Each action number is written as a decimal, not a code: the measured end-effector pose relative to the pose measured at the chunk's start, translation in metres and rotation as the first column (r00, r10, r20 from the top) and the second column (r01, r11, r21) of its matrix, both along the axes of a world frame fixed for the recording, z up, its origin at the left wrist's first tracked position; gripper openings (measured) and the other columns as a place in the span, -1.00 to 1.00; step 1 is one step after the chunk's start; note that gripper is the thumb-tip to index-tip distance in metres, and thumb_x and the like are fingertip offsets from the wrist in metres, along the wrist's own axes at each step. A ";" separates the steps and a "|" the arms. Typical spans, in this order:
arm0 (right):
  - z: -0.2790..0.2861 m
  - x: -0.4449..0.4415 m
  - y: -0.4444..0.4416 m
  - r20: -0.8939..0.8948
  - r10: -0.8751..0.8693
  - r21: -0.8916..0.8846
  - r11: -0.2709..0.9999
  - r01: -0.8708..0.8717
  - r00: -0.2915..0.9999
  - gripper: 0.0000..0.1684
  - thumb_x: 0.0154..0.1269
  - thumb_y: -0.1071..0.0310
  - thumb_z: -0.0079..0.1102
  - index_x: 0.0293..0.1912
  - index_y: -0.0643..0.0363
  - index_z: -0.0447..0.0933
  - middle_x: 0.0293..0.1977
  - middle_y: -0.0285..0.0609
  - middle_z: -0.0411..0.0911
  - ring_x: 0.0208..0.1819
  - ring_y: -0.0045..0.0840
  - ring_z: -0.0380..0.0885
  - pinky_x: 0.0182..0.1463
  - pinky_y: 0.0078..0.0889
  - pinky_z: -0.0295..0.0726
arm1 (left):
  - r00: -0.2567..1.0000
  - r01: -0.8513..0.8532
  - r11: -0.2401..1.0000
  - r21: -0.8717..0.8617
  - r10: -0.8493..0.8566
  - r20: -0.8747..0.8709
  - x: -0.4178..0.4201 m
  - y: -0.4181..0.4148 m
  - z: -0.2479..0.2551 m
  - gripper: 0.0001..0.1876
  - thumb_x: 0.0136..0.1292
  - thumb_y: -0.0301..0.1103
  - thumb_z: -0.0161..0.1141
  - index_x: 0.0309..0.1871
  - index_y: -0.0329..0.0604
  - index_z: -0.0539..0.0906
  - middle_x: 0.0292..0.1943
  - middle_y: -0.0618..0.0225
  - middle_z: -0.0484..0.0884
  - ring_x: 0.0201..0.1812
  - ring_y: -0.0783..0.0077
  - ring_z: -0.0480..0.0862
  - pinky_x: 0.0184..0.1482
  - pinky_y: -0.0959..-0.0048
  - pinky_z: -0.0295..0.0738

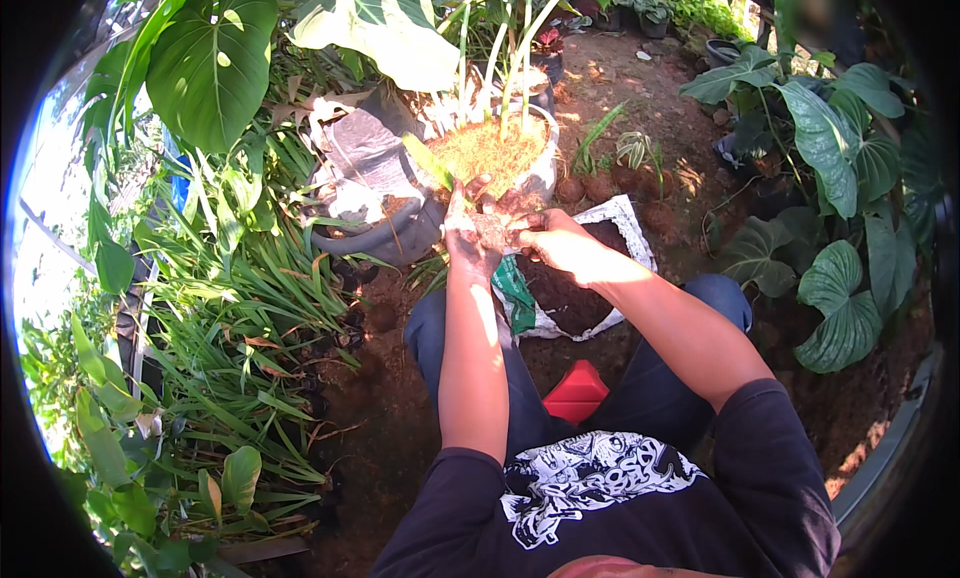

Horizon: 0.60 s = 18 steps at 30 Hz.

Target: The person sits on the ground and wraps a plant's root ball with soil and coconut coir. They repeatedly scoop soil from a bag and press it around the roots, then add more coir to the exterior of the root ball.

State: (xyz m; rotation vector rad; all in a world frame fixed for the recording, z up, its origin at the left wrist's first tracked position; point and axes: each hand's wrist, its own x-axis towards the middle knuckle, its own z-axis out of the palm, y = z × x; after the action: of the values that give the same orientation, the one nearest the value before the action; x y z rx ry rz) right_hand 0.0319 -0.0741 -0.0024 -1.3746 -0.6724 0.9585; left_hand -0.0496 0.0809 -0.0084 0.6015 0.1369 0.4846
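My left hand (463,236) cradles a small plant, its single broad green leaf (429,160) pointing up and away from me. At the plant's base is a brown clump of fibre or soil (492,231), resting on the left palm and fingers. The fingers of my right hand (553,242) pinch the clump from the right. Soil marks both hands. Just below them lies an opened white sack (636,236) with dark soil (574,281) inside; its green printed part (514,296) bears writing. Beyond the hands stands a large pot (553,146) filled with sunlit brown fibre (487,154).
A grey pot (382,240) holding black plastic sheet (371,146) stands at the left. Several fibre balls (600,186), some with small plants, sit beyond the sack. Strappy plants (240,338) line the left; large-leaved plants (832,293) the right. A red seat (576,392) shows between my legs.
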 end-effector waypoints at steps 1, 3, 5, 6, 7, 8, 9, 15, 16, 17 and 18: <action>-0.002 -0.002 0.002 0.026 -0.039 0.011 0.999 0.039 0.999 -0.73 0.35 0.45 0.22 -0.01 0.35 0.65 -0.26 -0.25 0.65 -0.28 -0.60 0.55 -0.17 -0.48 0.54 | 0.999 -0.032 0.999 -0.010 0.032 -0.008 0.001 0.002 -0.002 -0.60 0.54 0.05 0.04 0.14 -0.06 0.57 0.09 0.23 0.57 0.16 -0.14 0.58 0.17 -0.22 0.54; -0.010 -0.001 0.006 0.129 -0.145 0.051 0.989 0.139 0.981 -0.76 0.31 0.47 0.24 -0.07 0.39 0.66 -0.31 -0.25 0.65 -0.31 -0.59 0.55 -0.16 -0.47 0.54 | 0.998 -0.069 0.998 -0.012 0.069 -0.008 0.005 0.004 -0.004 -0.60 0.54 0.04 0.05 0.14 -0.06 0.57 0.09 0.23 0.58 0.17 -0.14 0.58 0.21 -0.20 0.52; -0.022 0.003 0.008 0.276 -0.277 0.118 0.960 0.254 0.920 -0.75 0.30 0.48 0.25 -0.07 0.42 0.65 -0.30 -0.20 0.68 -0.27 -0.52 0.60 -0.09 -0.40 0.58 | 0.997 -0.081 0.997 0.002 0.081 0.012 0.011 0.002 -0.006 -0.60 0.54 0.04 0.05 0.14 -0.08 0.57 0.07 0.22 0.59 0.18 -0.14 0.58 0.24 -0.18 0.50; -0.020 0.001 0.008 0.304 -0.293 0.114 0.956 0.270 0.907 -0.75 0.29 0.48 0.26 -0.07 0.43 0.65 -0.29 -0.18 0.69 -0.25 -0.50 0.62 -0.06 -0.37 0.59 | 0.996 -0.092 0.996 -0.002 0.092 -0.003 0.011 0.000 -0.003 -0.55 0.55 0.06 0.03 0.14 -0.14 0.56 -0.03 0.18 0.59 0.17 -0.16 0.59 0.24 -0.19 0.49; -0.017 0.000 0.007 0.331 -0.308 0.111 0.951 0.287 0.892 -0.75 0.28 0.49 0.27 -0.07 0.43 0.65 -0.28 -0.15 0.71 -0.23 -0.48 0.64 -0.04 -0.35 0.60 | 0.995 -0.103 0.995 -0.005 0.103 -0.017 0.010 -0.003 -0.001 -0.51 0.56 0.09 0.01 0.14 -0.21 0.54 -0.14 0.13 0.59 0.17 -0.19 0.60 0.24 -0.21 0.48; -0.014 -0.001 0.007 0.359 -0.323 0.108 0.946 0.304 0.876 -0.74 0.27 0.49 0.28 -0.07 0.43 0.65 -0.27 -0.13 0.72 -0.20 -0.46 0.66 -0.02 -0.32 0.61 | 0.993 -0.114 0.993 -0.009 0.114 -0.031 0.010 -0.005 0.002 -0.46 0.57 0.11 -0.01 0.14 -0.28 0.53 -0.24 0.09 0.59 0.16 -0.21 0.61 0.25 -0.22 0.48; -0.012 -0.002 0.006 0.415 -0.346 0.149 0.938 0.312 0.842 -0.75 0.28 0.49 0.28 -0.07 0.41 0.66 -0.27 -0.09 0.72 -0.20 -0.45 0.68 -0.03 -0.32 0.61 | 0.996 -0.090 0.996 0.016 0.090 -0.013 0.011 -0.005 0.000 -0.49 0.56 0.09 0.00 0.14 -0.25 0.53 -0.14 0.07 0.59 0.17 -0.20 0.60 0.25 -0.18 0.48; -0.005 -0.020 0.004 0.725 -0.427 0.317 0.903 0.289 0.540 -0.76 0.26 0.51 0.26 -0.07 0.34 0.68 -0.24 0.13 0.69 -0.20 -0.14 0.71 -0.06 -0.23 0.64 | 0.999 -0.037 0.996 0.082 0.040 -0.036 0.019 -0.004 -0.011 -0.55 0.55 0.03 0.02 0.18 -0.17 0.51 0.14 0.03 0.56 0.23 -0.18 0.55 0.26 -0.11 0.48; -0.001 -0.023 0.002 0.764 -0.403 0.308 0.914 0.265 0.503 -0.75 0.26 0.51 0.25 -0.06 0.33 0.68 -0.24 0.16 0.68 -0.19 -0.08 0.70 -0.05 -0.18 0.64 | 0.997 -0.056 0.997 0.057 0.058 -0.043 0.019 -0.002 -0.012 -0.55 0.55 0.03 0.01 0.19 -0.16 0.50 0.14 0.05 0.56 0.23 -0.17 0.54 0.26 -0.11 0.48; 0.002 -0.027 0.002 0.801 -0.379 0.297 0.924 0.241 0.464 -0.74 0.25 0.52 0.24 -0.05 0.32 0.68 -0.24 0.19 0.67 -0.19 -0.01 0.68 -0.05 -0.14 0.64 | 0.996 -0.075 0.997 0.031 0.077 -0.050 0.019 -0.001 -0.013 -0.55 0.55 0.03 0.00 0.20 -0.16 0.49 0.15 0.07 0.55 0.24 -0.17 0.54 0.27 -0.11 0.47; 0.002 -0.029 0.000 0.800 -0.394 0.330 0.919 0.218 0.452 -0.66 0.22 0.53 0.18 0.00 0.32 0.66 -0.25 0.25 0.65 -0.17 0.10 0.64 -0.02 0.01 0.63 | 0.987 -0.151 0.988 -0.022 0.149 -0.059 0.019 -0.007 -0.010 -0.58 0.55 0.01 0.00 0.20 -0.12 0.49 0.11 0.13 0.56 0.25 -0.13 0.53 0.26 -0.09 0.49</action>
State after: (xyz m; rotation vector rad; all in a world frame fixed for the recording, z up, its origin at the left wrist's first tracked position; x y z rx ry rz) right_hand 0.0024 -0.0744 0.0000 -1.7057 -1.1592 -0.1896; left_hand -0.0309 0.0738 -0.0181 0.5822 0.2437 0.6106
